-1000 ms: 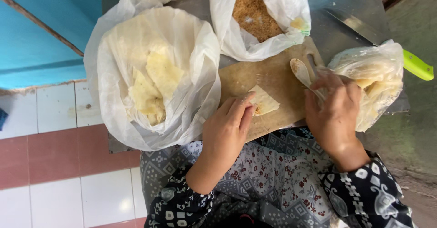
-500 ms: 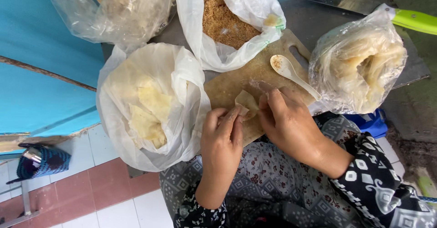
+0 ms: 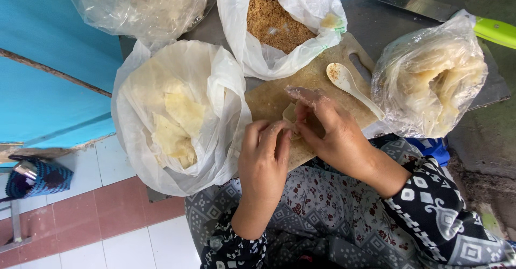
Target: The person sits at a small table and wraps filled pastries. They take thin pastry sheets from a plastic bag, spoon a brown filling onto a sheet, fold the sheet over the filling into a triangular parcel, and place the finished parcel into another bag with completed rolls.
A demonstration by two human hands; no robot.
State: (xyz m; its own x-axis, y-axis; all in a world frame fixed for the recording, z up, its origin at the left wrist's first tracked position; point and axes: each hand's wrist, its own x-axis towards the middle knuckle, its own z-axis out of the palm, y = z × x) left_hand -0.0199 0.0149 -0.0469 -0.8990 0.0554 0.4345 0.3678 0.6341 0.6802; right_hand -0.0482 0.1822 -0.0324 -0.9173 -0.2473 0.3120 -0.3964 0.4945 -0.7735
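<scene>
A patterned blue pouch (image 3: 37,176) lies at far left on the pink-and-white tiled floor (image 3: 115,231), beside a blue wall (image 3: 48,59). Next to it, an open white plastic bag (image 3: 215,86) holds a heap of pale folded pastries (image 3: 174,124); above it sits a clear bag (image 3: 140,5) whose contents are blurred. On the wooden cutting board (image 3: 269,97), the left hand (image 3: 263,161) and the right hand (image 3: 330,129) meet over one small pastry wrapper (image 3: 290,113), fingertips of both pinching its edges, mostly hiding it. The wrapper looks thin, light and limp, likely to tear or stick if pulled hard; the folded edges and corners seem the safest places to hold, with a gentle pinch. Above the hands, a white bag (image 3: 301,11) with a small green-edged patch at its rim is open on a brown crumbly filling (image 3: 274,19). A white spoon (image 3: 349,83), speckled with filling, rests on the board just right of the hands. Further right, a clear knotless bag (image 3: 430,81) bulges with pale stacked sheets, and a knife (image 3: 424,5) with a lime-green handle lies behind it on the grey table (image 3: 376,27).
</scene>
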